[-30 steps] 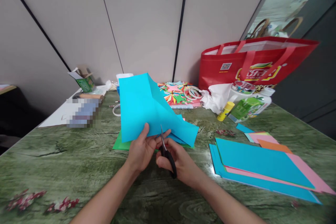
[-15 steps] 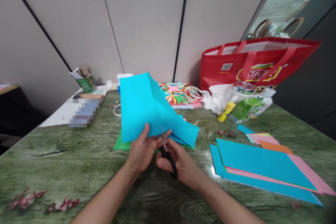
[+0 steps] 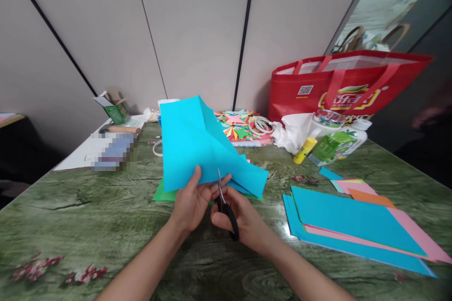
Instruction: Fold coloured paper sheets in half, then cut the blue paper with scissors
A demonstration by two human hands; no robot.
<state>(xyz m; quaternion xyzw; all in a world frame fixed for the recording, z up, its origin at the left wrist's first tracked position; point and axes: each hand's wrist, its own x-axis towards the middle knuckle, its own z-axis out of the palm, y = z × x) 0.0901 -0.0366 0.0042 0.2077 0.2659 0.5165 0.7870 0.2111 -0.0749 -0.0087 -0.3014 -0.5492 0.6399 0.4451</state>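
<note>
A large sheet of bright blue paper (image 3: 190, 146), creased down its middle, is held up at its lower edge by my left hand (image 3: 193, 202). The thumb lies on the near face and the fingers go behind. My right hand (image 3: 242, 214) is closed round the black handles of a pair of scissors (image 3: 226, 209). The blades point up and lie against the lower edge of the blue sheet, close to my left fingertips. More blue paper and a green sheet (image 3: 165, 193) lie on the table under the raised sheet, partly covered by it.
Stacked coloured paper (image 3: 353, 216) lies at the right. Behind it stand a yellow glue stick (image 3: 304, 150), a green carton (image 3: 332, 147) and a red bag (image 3: 318, 87). Paper stars (image 3: 240, 124) and tape rolls (image 3: 260, 125) sit at the back. A small green box (image 3: 116, 112) stands at the left.
Hardly anything differs: both hands, the scissors and the blue sheet keep their places. A blurred dark shape shows at the far right edge now.
</note>
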